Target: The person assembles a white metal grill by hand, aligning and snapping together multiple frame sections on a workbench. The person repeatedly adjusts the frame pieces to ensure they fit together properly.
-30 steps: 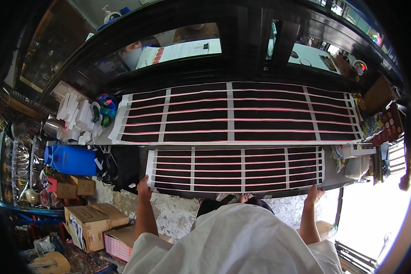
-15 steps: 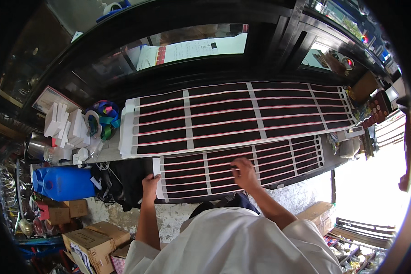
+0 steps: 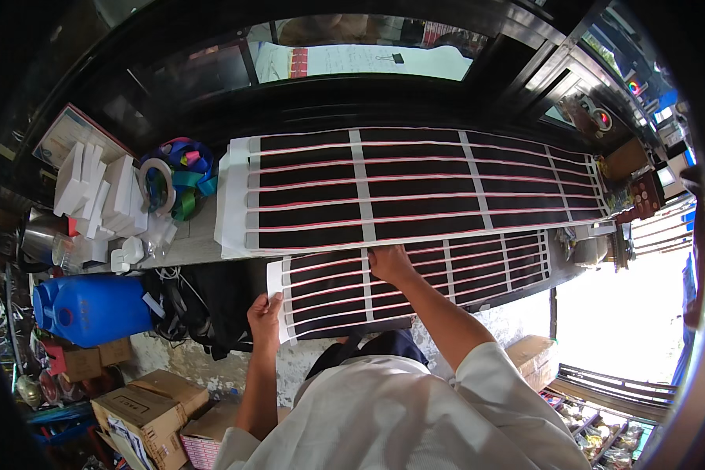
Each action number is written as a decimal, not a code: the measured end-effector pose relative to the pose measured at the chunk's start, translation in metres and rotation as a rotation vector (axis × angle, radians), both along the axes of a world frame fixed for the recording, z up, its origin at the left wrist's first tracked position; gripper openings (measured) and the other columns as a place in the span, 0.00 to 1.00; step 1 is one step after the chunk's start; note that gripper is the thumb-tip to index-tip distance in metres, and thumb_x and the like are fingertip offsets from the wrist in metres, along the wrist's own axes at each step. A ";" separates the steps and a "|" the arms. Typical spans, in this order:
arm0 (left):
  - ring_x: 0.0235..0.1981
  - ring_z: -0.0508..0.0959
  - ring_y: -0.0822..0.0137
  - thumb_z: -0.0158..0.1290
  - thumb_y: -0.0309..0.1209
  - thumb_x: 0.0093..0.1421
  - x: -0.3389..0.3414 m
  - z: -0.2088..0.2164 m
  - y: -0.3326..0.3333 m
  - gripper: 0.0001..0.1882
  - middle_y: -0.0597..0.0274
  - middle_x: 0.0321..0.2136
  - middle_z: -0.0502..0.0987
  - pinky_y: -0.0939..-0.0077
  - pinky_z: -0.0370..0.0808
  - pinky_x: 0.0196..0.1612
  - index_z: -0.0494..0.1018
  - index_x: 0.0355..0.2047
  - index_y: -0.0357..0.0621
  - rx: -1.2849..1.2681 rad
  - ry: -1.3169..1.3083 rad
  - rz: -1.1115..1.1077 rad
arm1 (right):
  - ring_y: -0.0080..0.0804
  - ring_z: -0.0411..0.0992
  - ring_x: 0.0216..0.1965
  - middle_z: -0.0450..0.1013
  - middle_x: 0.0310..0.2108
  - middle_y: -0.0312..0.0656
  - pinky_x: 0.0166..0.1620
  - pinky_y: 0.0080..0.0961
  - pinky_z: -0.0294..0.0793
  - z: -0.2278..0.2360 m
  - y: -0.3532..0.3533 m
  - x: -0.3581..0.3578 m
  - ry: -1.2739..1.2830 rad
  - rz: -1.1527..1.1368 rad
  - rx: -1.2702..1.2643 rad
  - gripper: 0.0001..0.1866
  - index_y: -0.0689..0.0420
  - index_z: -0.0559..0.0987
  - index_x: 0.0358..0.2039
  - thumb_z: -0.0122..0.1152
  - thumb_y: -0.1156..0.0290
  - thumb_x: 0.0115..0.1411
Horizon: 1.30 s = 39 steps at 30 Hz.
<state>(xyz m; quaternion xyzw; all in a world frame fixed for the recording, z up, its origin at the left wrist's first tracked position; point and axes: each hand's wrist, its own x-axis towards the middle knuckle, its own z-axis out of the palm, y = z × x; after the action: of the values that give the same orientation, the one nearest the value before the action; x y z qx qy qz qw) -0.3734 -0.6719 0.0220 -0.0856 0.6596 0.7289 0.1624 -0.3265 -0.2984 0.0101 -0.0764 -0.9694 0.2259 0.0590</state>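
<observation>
A long near sheet (image 3: 333, 298) carries black panels, rows of white and red strips, and grey cross bands. My left hand (image 3: 265, 317) pinches its white left margin, thumb on top. Over the same sheet, by the upper end of a cross band, is my right hand (image 3: 392, 265), its fingers curled together. What those fingers hold, if anything, is hidden. Just beyond lies a larger stack of similar striped sheets (image 3: 415, 180) along the counter, its front edge next to my right fingertips.
At the counter's left stand white boxes (image 3: 117, 192), a tape roll (image 3: 158, 186) and coiled ribbons (image 3: 186, 176). A blue jerrycan (image 3: 94, 308) and black bags (image 3: 211, 301) are below. Cardboard boxes (image 3: 145, 415) sit lower left. A dark glass-fronted cabinet (image 3: 313, 98) rises behind the counter.
My right hand has moved left and away from me, toward the near sheet's far edge. My left hand keeps hold of the left margin. The whole view has shifted slightly.
</observation>
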 end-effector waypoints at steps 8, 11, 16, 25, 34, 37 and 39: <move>0.34 0.73 0.84 0.69 0.33 0.71 0.007 0.023 0.002 0.10 0.75 0.32 0.83 0.82 0.68 0.40 0.86 0.41 0.38 -0.004 0.031 -0.045 | 0.65 0.83 0.49 0.84 0.47 0.58 0.56 0.59 0.83 -0.006 0.009 -0.004 -0.227 0.027 -0.014 0.16 0.57 0.86 0.51 0.65 0.64 0.66; 0.35 0.75 0.83 0.69 0.32 0.71 0.007 0.025 0.004 0.10 0.73 0.34 0.83 0.81 0.69 0.41 0.85 0.42 0.37 0.078 -0.003 -0.017 | 0.63 0.83 0.51 0.84 0.49 0.56 0.58 0.57 0.82 -0.006 0.015 -0.011 -0.341 0.084 -0.053 0.16 0.55 0.86 0.51 0.62 0.61 0.69; 0.36 0.76 0.81 0.68 0.30 0.71 0.008 0.023 0.004 0.08 0.72 0.35 0.84 0.81 0.70 0.42 0.85 0.42 0.37 0.106 -0.012 0.009 | 0.58 0.82 0.54 0.84 0.52 0.53 0.60 0.52 0.81 -0.002 0.025 -0.024 -0.569 0.258 0.036 0.19 0.52 0.87 0.52 0.54 0.56 0.76; 0.33 0.73 0.83 0.70 0.30 0.70 0.009 0.016 0.002 0.07 0.75 0.32 0.82 0.81 0.67 0.39 0.84 0.38 0.40 0.093 -0.033 -0.005 | 0.54 0.84 0.48 0.86 0.42 0.47 0.51 0.56 0.83 0.039 -0.051 -0.021 -0.107 0.118 -0.203 0.12 0.52 0.89 0.48 0.66 0.62 0.69; 0.34 0.73 0.83 0.69 0.31 0.71 0.011 0.017 0.001 0.08 0.75 0.33 0.82 0.81 0.67 0.40 0.85 0.43 0.39 0.039 -0.037 -0.033 | 0.58 0.81 0.51 0.83 0.50 0.52 0.60 0.55 0.77 0.079 -0.135 -0.047 0.205 0.261 -0.363 0.20 0.50 0.82 0.61 0.67 0.67 0.70; 0.35 0.73 0.84 0.68 0.31 0.72 0.014 0.016 0.001 0.09 0.75 0.34 0.83 0.83 0.67 0.41 0.86 0.46 0.38 0.047 -0.015 -0.033 | 0.63 0.83 0.42 0.85 0.41 0.56 0.52 0.56 0.82 0.077 -0.133 -0.057 0.137 0.277 -0.409 0.19 0.51 0.83 0.60 0.67 0.66 0.70; 0.35 0.73 0.84 0.68 0.32 0.72 0.017 0.017 0.003 0.10 0.75 0.35 0.83 0.83 0.67 0.41 0.86 0.47 0.38 0.062 -0.024 -0.020 | 0.61 0.84 0.41 0.85 0.40 0.55 0.51 0.54 0.84 0.076 -0.133 -0.060 0.125 0.284 -0.388 0.17 0.50 0.85 0.58 0.66 0.65 0.70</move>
<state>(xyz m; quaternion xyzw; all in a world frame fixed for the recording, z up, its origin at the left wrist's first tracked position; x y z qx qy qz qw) -0.3562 -0.6690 0.0386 -0.0826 0.6357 0.7461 0.1802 -0.3865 -0.4314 0.0864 0.0648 -0.9033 0.4182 0.0705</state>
